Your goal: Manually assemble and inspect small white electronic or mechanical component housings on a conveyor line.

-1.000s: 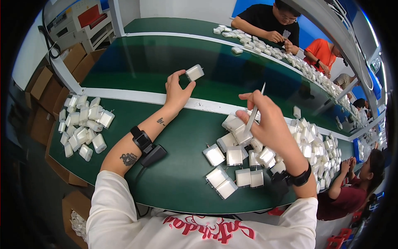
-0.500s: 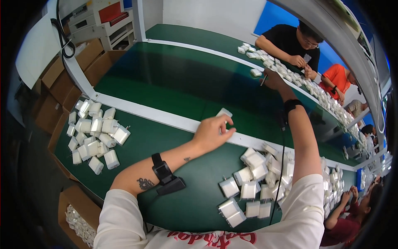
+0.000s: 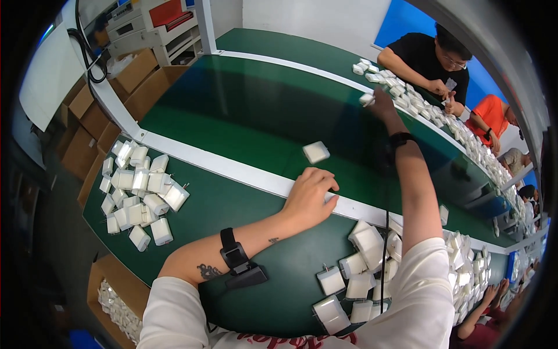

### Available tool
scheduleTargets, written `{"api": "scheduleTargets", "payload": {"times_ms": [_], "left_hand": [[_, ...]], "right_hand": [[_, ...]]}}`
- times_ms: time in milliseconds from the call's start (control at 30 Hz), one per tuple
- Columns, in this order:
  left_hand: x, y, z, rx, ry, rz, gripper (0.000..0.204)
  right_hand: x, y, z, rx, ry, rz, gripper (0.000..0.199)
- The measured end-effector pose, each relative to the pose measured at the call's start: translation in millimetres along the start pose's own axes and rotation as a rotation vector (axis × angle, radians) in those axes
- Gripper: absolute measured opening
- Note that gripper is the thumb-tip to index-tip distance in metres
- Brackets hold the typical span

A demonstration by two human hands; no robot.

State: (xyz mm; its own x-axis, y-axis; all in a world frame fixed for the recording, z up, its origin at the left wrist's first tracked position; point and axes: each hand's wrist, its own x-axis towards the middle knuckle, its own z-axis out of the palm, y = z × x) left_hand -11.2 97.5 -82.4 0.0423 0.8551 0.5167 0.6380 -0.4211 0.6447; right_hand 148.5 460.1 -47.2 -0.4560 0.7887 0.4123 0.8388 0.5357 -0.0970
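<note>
So, head cam only on this one. The left hand (image 3: 314,195) is around the middle of the frame, lying over the near white rail (image 3: 221,163) with its fingers loosely curled and nothing in its grip. Just past its fingertips, a bit above centre, a white adapter (image 3: 316,152) lies by itself on the dark green strip (image 3: 232,116) between the two rails.

The right hand (image 3: 383,107) is stretched way out to the upper right, down by the far rail (image 3: 302,68). It's right up against another white block (image 3: 367,99), but that hand is dark and small, so honestly can't tell if it's grasping the block or only next to it.

More of the same blocks are all over the place: a loose pile (image 3: 139,182) at the left of the green worktop (image 3: 226,200), a cluster (image 3: 369,247) lower right of centre, partly behind the right sleeve, another heap (image 3: 465,267) further right, and a long row (image 3: 418,104) running down the upper right past the far rail. A black cable (image 3: 385,250) hangs across the cluster. Both arms have black straps on.

Lower left there's a cardboard box (image 3: 107,270) with small white pieces inside. Upper right, a co-worker in black (image 3: 418,55) sits with both hands together, and someone in orange (image 3: 488,116) is beside them.
</note>
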Motion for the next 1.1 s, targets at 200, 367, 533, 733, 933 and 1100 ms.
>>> {"api": "scheduleTargets", "payload": {"times_ms": [200, 367, 533, 733, 933, 1100], "left_hand": [[-0.4, -4.3, -1.5, -0.046, 0.101, 0.02, 0.033], [14.7, 30.8, -28.5, -0.239, 0.215, 0.127, 0.086], [19.1, 90.5, -71.7, -0.373, 0.097, 0.372, 0.095], [14.6, 136.4, -97.7, -0.236, -0.038, 0.543, 0.06], [7.5, 136.8, -91.2, -0.847, -0.376, -0.152, 0.033], [-1.7, 139.3, -87.9, -0.984, -0.395, -0.108, 0.065]], "right_hand": [[-49.5, -82.8, -125.6, 0.405, 0.095, -0.31, 0.047], [-167.0, -144.3, -225.3, 0.471, 0.183, -0.439, 0.051], [-270.3, -173.7, -264.2, 0.464, 0.28, -0.439, 0.054], [-325.0, -173.4, -267.6, 0.604, 0.33, -0.389, 0.051], [-332.6, -170.0, -256.2, 0.846, 0.277, -0.408, 0.047], [-332.1, -171.5, -250.5, 1.185, 0.192, -0.199, 0.039]]}}
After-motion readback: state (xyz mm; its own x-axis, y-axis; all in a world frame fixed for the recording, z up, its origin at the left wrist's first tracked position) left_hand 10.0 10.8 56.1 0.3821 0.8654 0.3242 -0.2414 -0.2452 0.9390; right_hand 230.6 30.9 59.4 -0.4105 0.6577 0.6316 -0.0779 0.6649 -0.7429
